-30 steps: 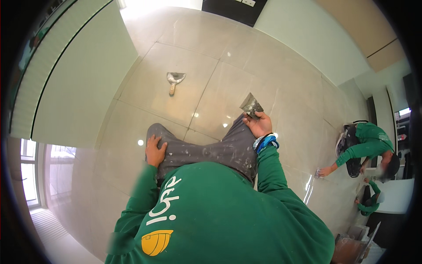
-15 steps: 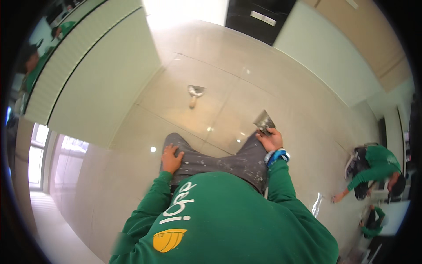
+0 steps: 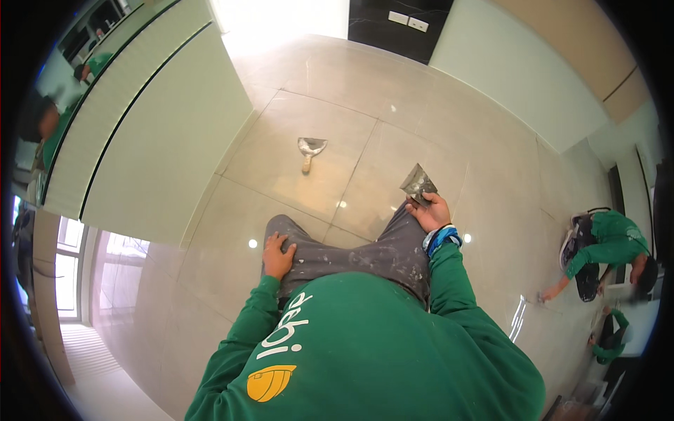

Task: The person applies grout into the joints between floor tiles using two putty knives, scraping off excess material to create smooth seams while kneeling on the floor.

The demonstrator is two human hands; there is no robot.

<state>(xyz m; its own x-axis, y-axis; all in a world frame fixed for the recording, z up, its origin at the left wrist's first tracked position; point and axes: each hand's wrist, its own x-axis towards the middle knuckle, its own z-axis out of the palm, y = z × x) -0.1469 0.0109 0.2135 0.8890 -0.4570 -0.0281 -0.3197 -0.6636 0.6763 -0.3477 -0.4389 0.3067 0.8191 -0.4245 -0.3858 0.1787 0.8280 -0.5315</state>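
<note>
My right hand (image 3: 431, 211) grips a putty knife (image 3: 418, 184) near my right knee, its wide, stained blade pointing up and away from me. The handle is hidden inside my fingers. My left hand (image 3: 279, 256) lies open on my left thigh, fingers spread over the paint-spotted grey trousers (image 3: 337, 265). A second scraper (image 3: 309, 149), with a rounded white-smeared blade and a wooden handle, lies on the tiled floor (image 3: 330, 119) ahead of me, apart from both hands.
At the left stands a pale cabinet (image 3: 161, 133) with dark seams. A pale panel (image 3: 516, 67) and a black panel (image 3: 400, 28) with white sockets line the far side. To the right a person in a green top (image 3: 609, 245) crouches, one hand on the floor.
The view has shifted slightly. My right hand still holds the putty knife, now tilted a little differently, and my left hand stays on the thigh. The scraper on the floor lies as before.
</note>
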